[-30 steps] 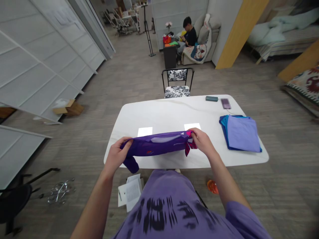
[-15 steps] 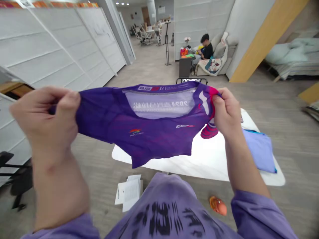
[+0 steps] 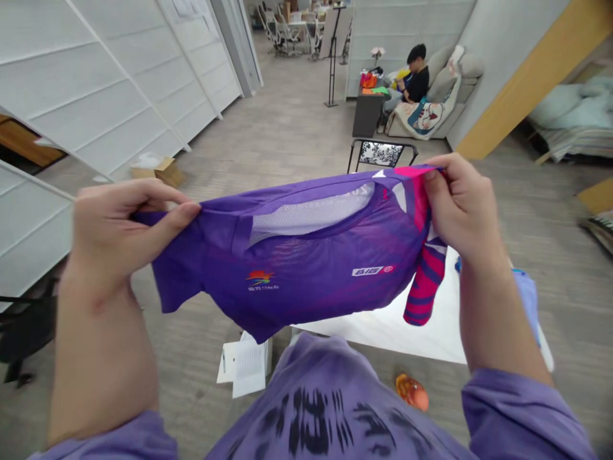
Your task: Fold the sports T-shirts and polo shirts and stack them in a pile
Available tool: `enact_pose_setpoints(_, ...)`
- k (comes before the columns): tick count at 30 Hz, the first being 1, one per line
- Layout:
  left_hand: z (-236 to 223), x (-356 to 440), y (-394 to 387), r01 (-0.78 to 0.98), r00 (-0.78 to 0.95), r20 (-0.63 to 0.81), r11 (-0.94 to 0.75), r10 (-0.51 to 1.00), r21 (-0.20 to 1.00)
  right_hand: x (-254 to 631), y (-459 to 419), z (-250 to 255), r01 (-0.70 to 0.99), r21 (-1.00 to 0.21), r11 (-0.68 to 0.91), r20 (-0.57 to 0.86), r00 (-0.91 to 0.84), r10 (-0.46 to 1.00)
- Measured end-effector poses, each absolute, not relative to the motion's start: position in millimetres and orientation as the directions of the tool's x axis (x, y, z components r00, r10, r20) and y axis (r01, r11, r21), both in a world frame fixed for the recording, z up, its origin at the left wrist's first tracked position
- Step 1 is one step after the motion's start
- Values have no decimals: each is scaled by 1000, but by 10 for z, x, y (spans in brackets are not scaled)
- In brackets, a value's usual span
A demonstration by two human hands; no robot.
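Observation:
A purple sports jersey (image 3: 306, 268) with pink striped sleeve trim and small chest logos hangs stretched in the air in front of me. My left hand (image 3: 122, 227) pinches its left shoulder, fingers closed on the cloth. My right hand (image 3: 460, 207) grips the right shoulder by the pink trim, also closed. The jersey's collar opening faces up. Its lower part is bunched and hangs above the near edge of the white table (image 3: 383, 326), hiding most of the tabletop.
A folded lilac and blue stack of clothes (image 3: 529, 300) peeks out behind my right forearm. A patterned chair (image 3: 380, 153) stands beyond the table. Papers (image 3: 242, 367) and an orange object (image 3: 412, 393) lie on the floor. A person sits on a sofa (image 3: 416, 80) far back.
Both hands lifted the jersey off the table to chest height and spread it wide. Since half a second ago it has tipped forward, so the collar opening looks narrower.

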State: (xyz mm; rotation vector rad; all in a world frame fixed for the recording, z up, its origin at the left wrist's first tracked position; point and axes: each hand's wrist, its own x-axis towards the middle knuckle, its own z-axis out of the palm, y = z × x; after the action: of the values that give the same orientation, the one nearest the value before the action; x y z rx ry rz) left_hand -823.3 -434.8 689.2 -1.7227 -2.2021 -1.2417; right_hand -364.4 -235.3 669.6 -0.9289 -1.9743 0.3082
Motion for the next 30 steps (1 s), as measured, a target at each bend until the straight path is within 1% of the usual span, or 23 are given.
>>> enact_pose_setpoints(3,6491,-8680,-3541,865,-283,470,11,836,501,-4018,-1692,6306,487,-611,624,505,-367,781)
enact_pose_setpoints(5,6115,-9047,-2862,839,-251,419,-19,873,543,-4312,-1148,5947,507,-639,578,412,-409,814)
enact_pose_setpoints(8,5442,-9545,-1703,783,-232,331,-27,915,622,-4819,-233,5340,601,-627,495,267,-431,862)
enact_pose_setpoints(10,4971,-9772,-943,750,-264,275,18,924,661,-5176,326,4930,676,-620,398,171,-379,910)
enact_pose_setpoints(11,4740,-9847,-611,734,-298,247,56,922,677,-5347,544,4725,706,-618,345,145,-330,933)
enact_pose_setpoints(13,4293,-9931,-124,715,-367,203,136,908,685,-5652,788,4304,755,-605,255,154,-204,967)
enact_pose_setpoints(15,3856,-9944,42,726,-409,189,193,893,660,-5871,712,3851,787,-577,218,196,-126,972)
enact_pose_setpoints(17,3409,-9894,-157,757,-394,182,206,901,620,-5970,307,3364,802,-550,233,182,-157,971)
enact_pose_setpoints(19,2935,-9779,-697,775,-334,128,195,934,601,-5934,-368,2864,800,-545,251,95,-238,967)
enact_pose_setpoints(21,2441,-9601,-1481,775,-249,-8,205,968,598,-5782,-1189,2392,826,-531,190,-29,-242,970)
enact_pose_setpoints(23,1972,-9387,-2359,775,-174,-161,236,972,586,-5573,-2014,2001,867,-489,93,-192,-211,958)
enact_pose_setpoints(25,1591,-9180,-3165,781,-115,-285,264,952,566,-5383,-2718,1735,905,-424,8,-336,-165,927)
enact_pose_setpoints(27,1336,-9018,-3772,797,-61,-367,266,928,542,-5272,-3231,1597,935,-351,-50,-432,-115,895)
enact_pose_setpoints(30,1167,-8895,-4228,819,51,-417,201,907,537,-5291,-3644,1546,952,-294,-90,-536,-86,840)
